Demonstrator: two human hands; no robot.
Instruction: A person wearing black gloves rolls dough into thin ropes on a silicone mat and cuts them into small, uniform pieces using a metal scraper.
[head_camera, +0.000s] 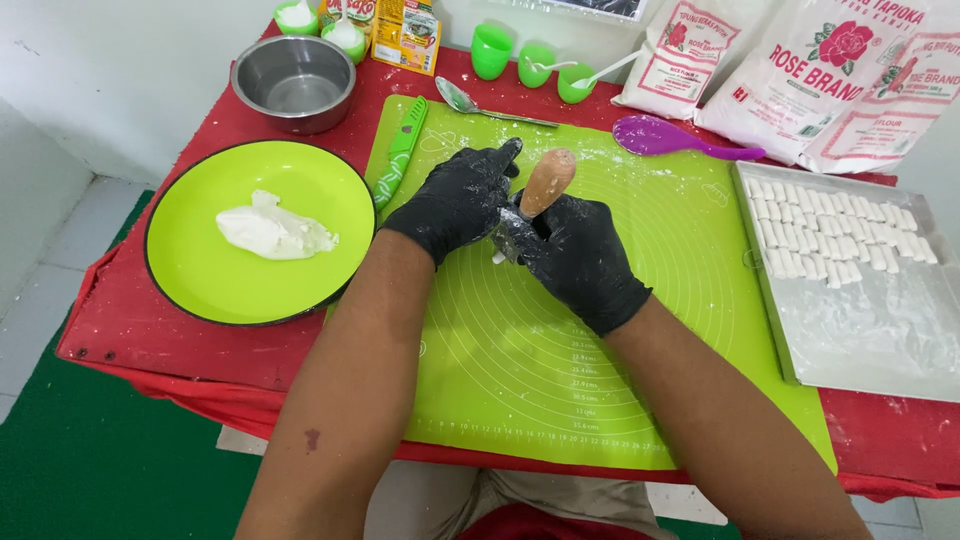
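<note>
Both hands gloved black, close together; right hand (580, 255) fisted, left hand (460, 200) flat, fingers seemingly extended.

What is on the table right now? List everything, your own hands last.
Mat: one, lime green, centre of the red table.
Plate: one, lime green with a dark rim, left of the mat.
Dough lump: one, white, on the plate.
Metal bowl: one, silver, far left.
Green knife: one, at the mat's left edge.
Metal spoon: one, silver, at the mat's top edge.
Purple spoon: one, at the mat's top right.
Green cups: five, along the back.
Flour bags: three, white, back right.
Tray: one, metal, right.
Dough pieces: many, white, in rows on the tray.
Wooden-handled tool: one, in the right hand.
Left hand: black glove, touching the tool.
Right hand: black glove, gripping the tool.
</note>
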